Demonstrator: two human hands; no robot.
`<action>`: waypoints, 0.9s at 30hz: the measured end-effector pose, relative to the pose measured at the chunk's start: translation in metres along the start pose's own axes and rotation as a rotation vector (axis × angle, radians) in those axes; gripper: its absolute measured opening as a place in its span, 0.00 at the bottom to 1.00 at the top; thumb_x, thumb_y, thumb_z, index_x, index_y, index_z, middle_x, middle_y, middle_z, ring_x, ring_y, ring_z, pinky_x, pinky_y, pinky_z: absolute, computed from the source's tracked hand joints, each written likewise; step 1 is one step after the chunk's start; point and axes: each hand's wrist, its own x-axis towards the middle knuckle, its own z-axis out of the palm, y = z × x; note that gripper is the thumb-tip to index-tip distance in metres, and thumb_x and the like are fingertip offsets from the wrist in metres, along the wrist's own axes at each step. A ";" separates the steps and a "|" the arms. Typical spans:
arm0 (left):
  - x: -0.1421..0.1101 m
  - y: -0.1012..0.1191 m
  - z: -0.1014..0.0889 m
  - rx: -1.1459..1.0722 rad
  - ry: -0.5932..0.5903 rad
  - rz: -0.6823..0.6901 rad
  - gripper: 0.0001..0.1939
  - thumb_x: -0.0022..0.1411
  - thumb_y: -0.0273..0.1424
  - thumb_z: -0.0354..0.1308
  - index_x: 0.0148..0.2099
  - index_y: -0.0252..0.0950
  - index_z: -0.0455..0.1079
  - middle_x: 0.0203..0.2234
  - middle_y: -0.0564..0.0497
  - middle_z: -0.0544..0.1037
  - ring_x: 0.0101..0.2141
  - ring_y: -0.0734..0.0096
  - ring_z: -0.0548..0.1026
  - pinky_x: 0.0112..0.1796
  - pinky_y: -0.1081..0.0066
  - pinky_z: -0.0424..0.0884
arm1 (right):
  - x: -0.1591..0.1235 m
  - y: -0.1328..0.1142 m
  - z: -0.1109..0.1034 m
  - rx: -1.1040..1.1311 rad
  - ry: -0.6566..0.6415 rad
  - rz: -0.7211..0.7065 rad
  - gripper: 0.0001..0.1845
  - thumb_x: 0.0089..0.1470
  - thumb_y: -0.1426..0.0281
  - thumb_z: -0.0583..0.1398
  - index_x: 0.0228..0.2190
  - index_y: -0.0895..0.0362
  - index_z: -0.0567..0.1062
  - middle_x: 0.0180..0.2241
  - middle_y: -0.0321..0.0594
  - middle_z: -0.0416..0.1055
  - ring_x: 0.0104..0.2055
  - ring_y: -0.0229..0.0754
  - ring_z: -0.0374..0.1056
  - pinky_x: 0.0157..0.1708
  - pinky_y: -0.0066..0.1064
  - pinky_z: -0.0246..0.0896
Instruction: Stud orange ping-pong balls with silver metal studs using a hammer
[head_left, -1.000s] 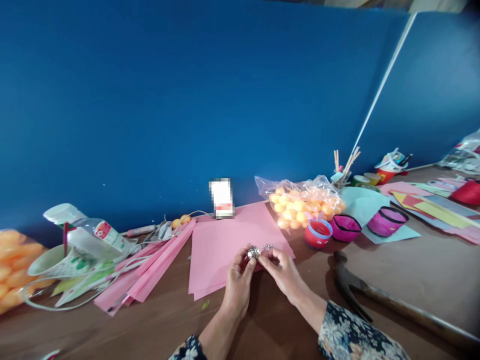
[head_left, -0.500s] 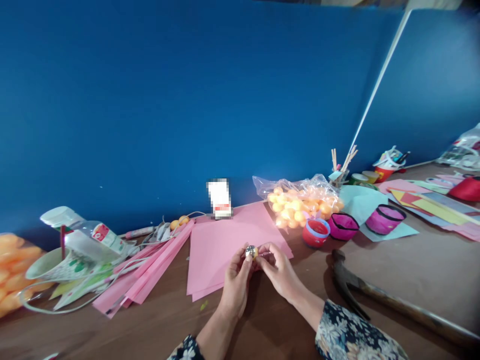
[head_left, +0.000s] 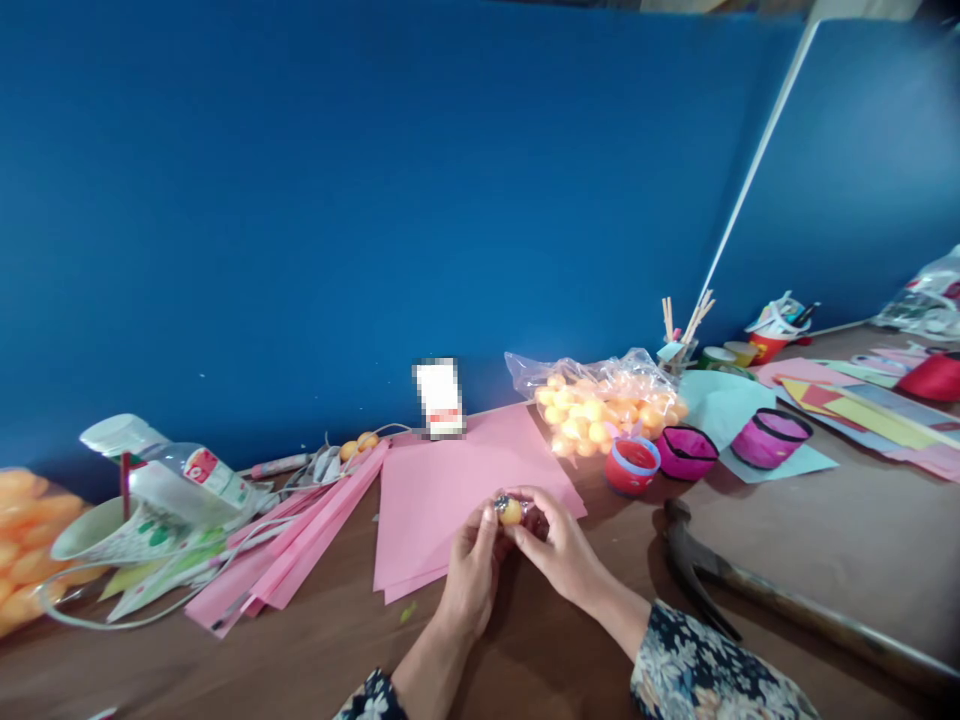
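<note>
Between my two hands is a small round yellow thing [head_left: 511,513] with a dark, shiny part at its upper left; its exact kind is too small to make out. My left hand [head_left: 474,560] pinches it from the left with thumb and fingers. From the right, my right hand [head_left: 553,545] has its thumb and forefinger closed on it. Both hands are above the near edge of a stack of pink paper sheets [head_left: 450,490]. Fingers hide part of the small thing.
Right of my hands lies a hammer [head_left: 787,595]. Behind it stand a red cup [head_left: 632,468], two magenta fabric rings [head_left: 688,455] and a bag of orange balls [head_left: 592,410]. On the left are pink paper strips [head_left: 300,545], a plastic bottle [head_left: 214,475] and a white cable [head_left: 150,622].
The small thing has turned in my fingers, so more of its yellow side faces me. My right fingers have shifted over its top. The surrounding things have not moved.
</note>
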 end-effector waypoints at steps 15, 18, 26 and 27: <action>-0.001 -0.001 -0.002 0.003 0.017 0.046 0.13 0.58 0.36 0.53 0.41 0.34 0.70 0.35 0.46 0.76 0.39 0.63 0.73 0.44 0.63 0.66 | -0.002 -0.002 0.003 0.108 -0.028 0.075 0.14 0.50 0.68 0.57 0.41 0.55 0.68 0.40 0.42 0.70 0.39 0.43 0.66 0.39 0.34 0.63; -0.002 -0.001 -0.001 -0.007 -0.008 0.038 0.14 0.59 0.36 0.51 0.44 0.34 0.69 0.38 0.45 0.75 0.40 0.62 0.73 0.44 0.62 0.66 | -0.003 -0.004 0.004 0.090 -0.025 0.057 0.14 0.50 0.70 0.57 0.42 0.55 0.68 0.41 0.42 0.69 0.40 0.42 0.66 0.40 0.33 0.63; 0.000 -0.003 -0.007 -0.076 0.000 -0.015 0.15 0.57 0.31 0.55 0.47 0.36 0.69 0.42 0.46 0.75 0.45 0.63 0.70 0.48 0.64 0.62 | -0.003 -0.009 0.003 -0.026 -0.025 -0.094 0.17 0.45 0.75 0.60 0.40 0.53 0.70 0.40 0.40 0.69 0.41 0.43 0.64 0.40 0.34 0.61; 0.000 -0.003 -0.007 -0.069 0.002 -0.014 0.15 0.56 0.31 0.56 0.46 0.35 0.70 0.41 0.46 0.75 0.45 0.63 0.70 0.48 0.64 0.62 | -0.003 -0.009 0.003 -0.012 -0.026 -0.091 0.17 0.45 0.74 0.60 0.40 0.53 0.70 0.40 0.40 0.69 0.42 0.43 0.64 0.41 0.34 0.61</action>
